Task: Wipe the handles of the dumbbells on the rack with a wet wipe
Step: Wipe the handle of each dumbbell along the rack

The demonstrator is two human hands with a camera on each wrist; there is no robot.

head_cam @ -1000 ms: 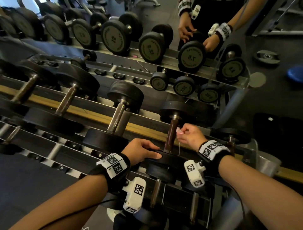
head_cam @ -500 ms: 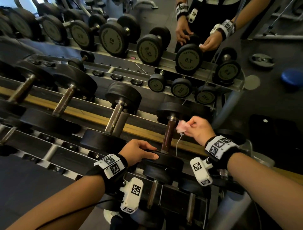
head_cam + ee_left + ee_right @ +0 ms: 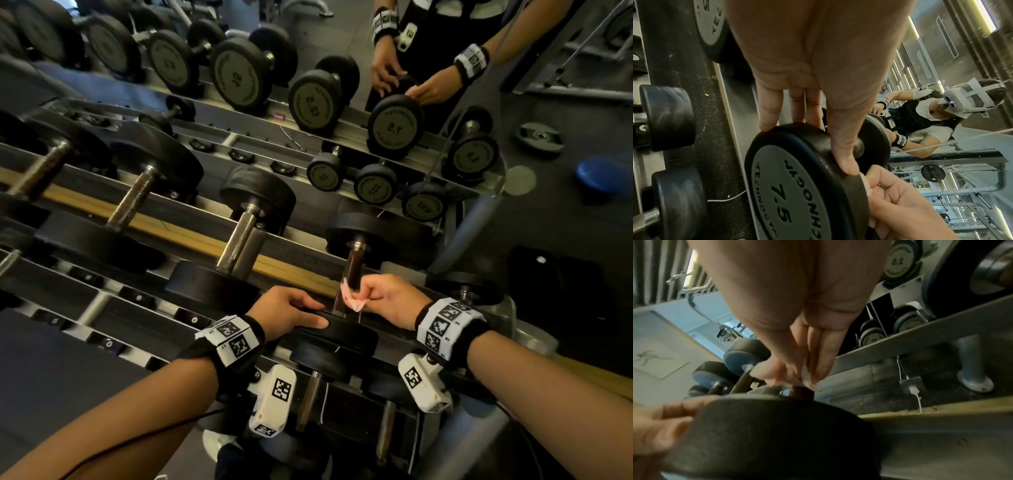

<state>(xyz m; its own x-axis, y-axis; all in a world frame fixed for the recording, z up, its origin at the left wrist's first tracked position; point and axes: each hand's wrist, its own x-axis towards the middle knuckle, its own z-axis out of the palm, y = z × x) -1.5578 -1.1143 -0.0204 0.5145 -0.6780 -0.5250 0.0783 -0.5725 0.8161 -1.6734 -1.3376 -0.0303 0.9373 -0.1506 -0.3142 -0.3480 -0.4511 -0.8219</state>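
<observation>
A black dumbbell lies on the top tier of the rack, its near head (image 3: 342, 337) marked 7.5 (image 3: 785, 186). My left hand (image 3: 305, 313) grips the rim of that head, thumb on the near side (image 3: 844, 162) and fingers over the top. My right hand (image 3: 370, 296) pinches a pale pink wet wipe (image 3: 352, 299) round the lower part of the dark brown handle (image 3: 354, 267), just above the near head. In the right wrist view the fingers press the wipe (image 3: 806, 375) against the handle (image 3: 800, 391); most of the handle there is hidden.
More dumbbells line the rack to the left, the nearest with a knurled steel handle (image 3: 239, 240). Smaller dumbbells (image 3: 317, 394) sit on the lower tier below my wrists. A mirror behind the rack reflects the weights and a person (image 3: 941, 116). A white cable (image 3: 915, 392) hangs by the rack.
My right hand slid the wipe up towards the far head, then back down the handle to near the close head. The left hand stayed on the near head.
</observation>
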